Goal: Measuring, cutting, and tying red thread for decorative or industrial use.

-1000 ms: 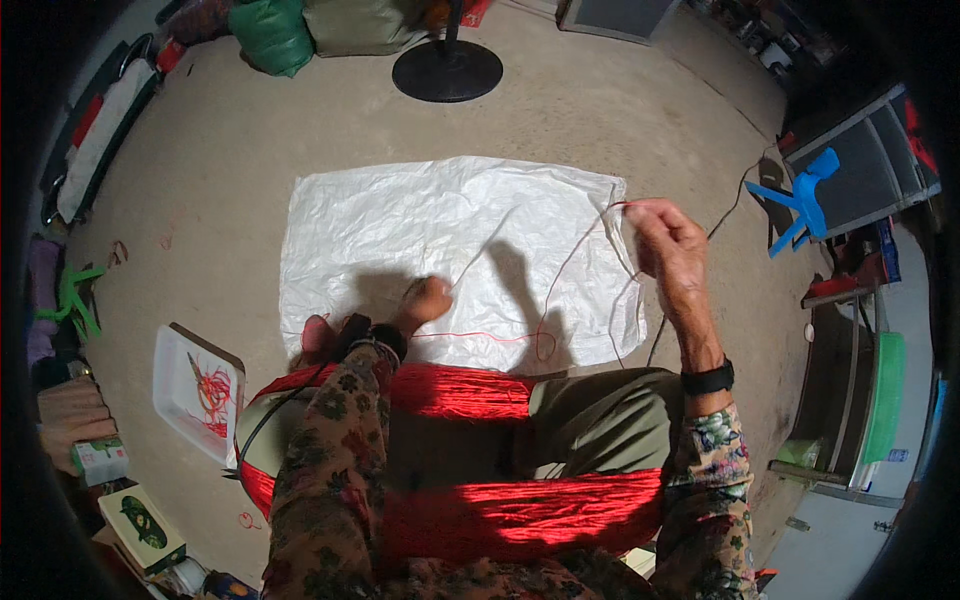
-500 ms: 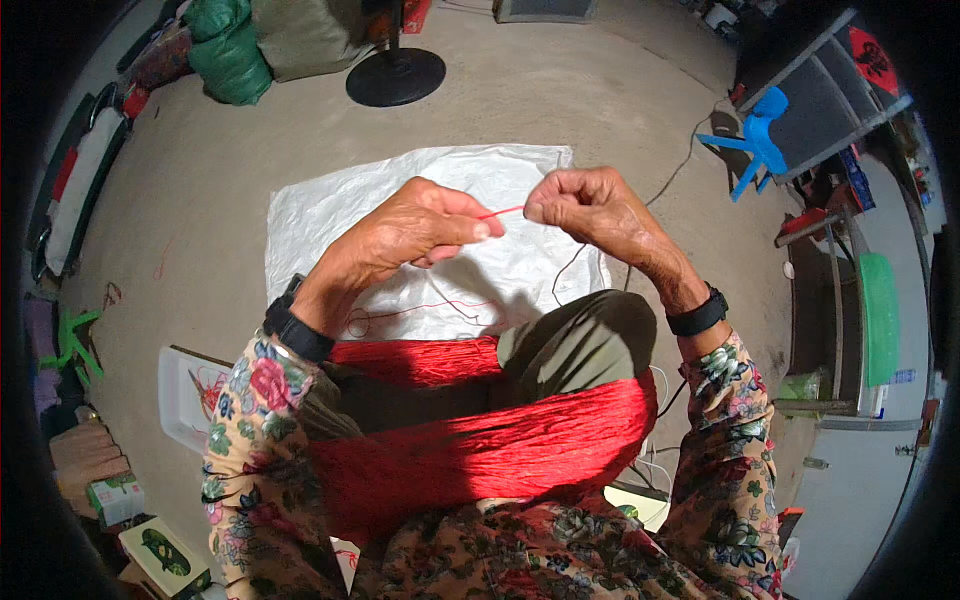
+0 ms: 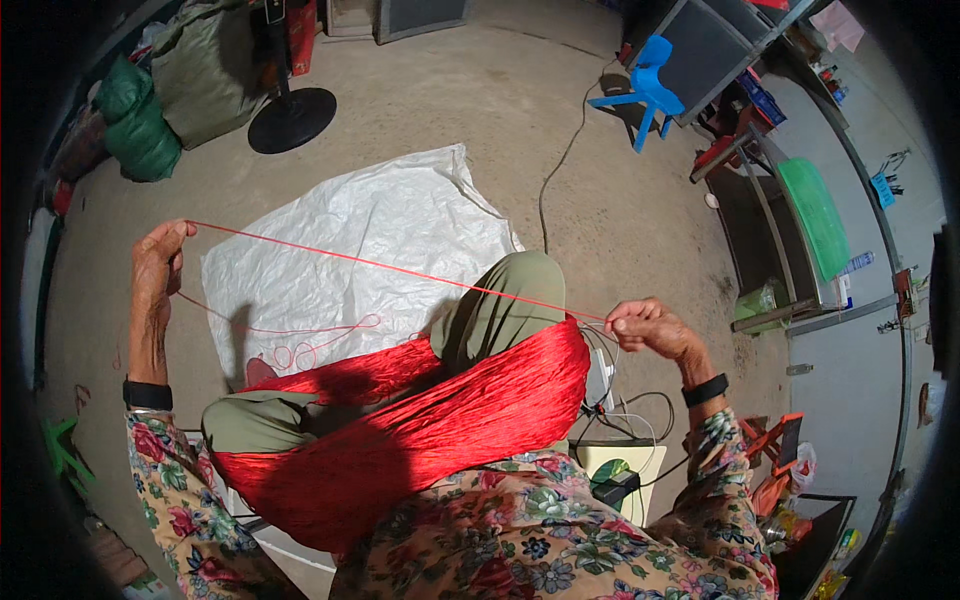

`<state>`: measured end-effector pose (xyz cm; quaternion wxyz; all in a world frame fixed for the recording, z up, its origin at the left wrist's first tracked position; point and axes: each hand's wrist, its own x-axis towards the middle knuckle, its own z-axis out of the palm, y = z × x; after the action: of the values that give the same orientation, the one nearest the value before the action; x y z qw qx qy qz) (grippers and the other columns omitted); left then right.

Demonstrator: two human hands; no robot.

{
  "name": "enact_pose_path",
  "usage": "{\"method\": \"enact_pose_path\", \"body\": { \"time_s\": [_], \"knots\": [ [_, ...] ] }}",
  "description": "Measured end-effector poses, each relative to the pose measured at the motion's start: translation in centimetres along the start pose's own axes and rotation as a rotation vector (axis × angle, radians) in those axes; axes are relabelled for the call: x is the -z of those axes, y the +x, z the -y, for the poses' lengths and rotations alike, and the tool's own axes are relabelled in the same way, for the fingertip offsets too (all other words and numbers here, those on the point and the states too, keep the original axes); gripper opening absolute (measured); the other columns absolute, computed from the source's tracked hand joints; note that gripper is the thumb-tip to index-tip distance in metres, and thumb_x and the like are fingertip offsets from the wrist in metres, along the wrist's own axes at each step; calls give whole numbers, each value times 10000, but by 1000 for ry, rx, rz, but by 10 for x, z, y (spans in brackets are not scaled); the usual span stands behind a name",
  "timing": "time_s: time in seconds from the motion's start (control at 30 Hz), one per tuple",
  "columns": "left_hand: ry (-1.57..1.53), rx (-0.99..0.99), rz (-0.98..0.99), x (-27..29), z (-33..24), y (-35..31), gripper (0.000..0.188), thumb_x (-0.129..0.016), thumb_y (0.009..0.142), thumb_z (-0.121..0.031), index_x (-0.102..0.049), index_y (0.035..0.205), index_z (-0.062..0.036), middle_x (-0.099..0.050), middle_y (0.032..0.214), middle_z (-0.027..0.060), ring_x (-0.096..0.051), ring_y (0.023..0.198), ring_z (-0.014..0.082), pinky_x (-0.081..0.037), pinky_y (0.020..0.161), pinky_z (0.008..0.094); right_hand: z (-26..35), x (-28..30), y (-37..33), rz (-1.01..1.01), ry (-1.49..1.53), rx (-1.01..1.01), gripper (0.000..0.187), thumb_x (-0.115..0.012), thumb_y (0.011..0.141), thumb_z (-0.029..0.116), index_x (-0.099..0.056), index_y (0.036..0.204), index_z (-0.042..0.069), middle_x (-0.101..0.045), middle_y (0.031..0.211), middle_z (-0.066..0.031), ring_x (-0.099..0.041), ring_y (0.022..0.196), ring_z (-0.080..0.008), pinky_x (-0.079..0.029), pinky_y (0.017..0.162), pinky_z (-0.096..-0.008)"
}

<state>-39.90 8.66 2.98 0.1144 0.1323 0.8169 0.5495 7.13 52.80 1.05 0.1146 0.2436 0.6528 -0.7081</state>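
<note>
A red thread (image 3: 375,262) runs taut between my hands, sloping down to the right across the view. My left hand (image 3: 160,262), raised at the far left, pinches one end of the stretch; a slack tail hangs from it and loops over the white sheet. At the right, my right hand (image 3: 648,327) is closed on the other end, near my knee. A thick skein of red thread (image 3: 450,425) is looped around my bent knees and lies across my lap.
The white woven sheet (image 3: 350,210) lies on the floor ahead. Beyond it stand a black round stand base (image 3: 292,120), a green sack (image 3: 138,120) and a blue chair (image 3: 650,90). Black and white cables (image 3: 640,415) lie beside my right knee. A shelf with a green panel (image 3: 812,215) stands right.
My hands have moved from close together to wide apart, drawing the red thread out between them. The view has turned to the right.
</note>
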Motion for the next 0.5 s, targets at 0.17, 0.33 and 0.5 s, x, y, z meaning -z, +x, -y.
{"method": "enact_pose_path", "body": {
  "time_s": [0.17, 0.33, 0.5],
  "knots": [
    [-15, -43, 54, -25, -24, -4, 232, -609, 893, -312, -668, 892, -88, -359, 509, -101, -245, 410, 19, -154, 388, 222, -43, 10, 15, -347, -61, 83, 236, -658, 892, 284, -686, 941, 56, -563, 686, 41, -451, 572, -54, -368, 513, -207],
    [52, -58, 151, -29, -26, -10, 224, -595, 910, -312, -662, 882, -101, -364, 526, -104, -248, 423, 19, -164, 396, 223, 7, 64, 59, -660, -478, 233, 329, -635, 890, 376, -708, 954, 62, -571, 744, 34, -478, 651, -78, -395, 572, -250],
    [-16, 15, 107, -44, -24, -7, 191, -617, 884, -260, -674, 882, -78, -386, 520, -90, -266, 419, 26, -167, 393, 220, 51, 106, 127, -704, -536, 449, 238, -647, 903, 258, -701, 925, 28, -592, 791, 33, -514, 741, -78, -428, 646, -270]
  ]
}}
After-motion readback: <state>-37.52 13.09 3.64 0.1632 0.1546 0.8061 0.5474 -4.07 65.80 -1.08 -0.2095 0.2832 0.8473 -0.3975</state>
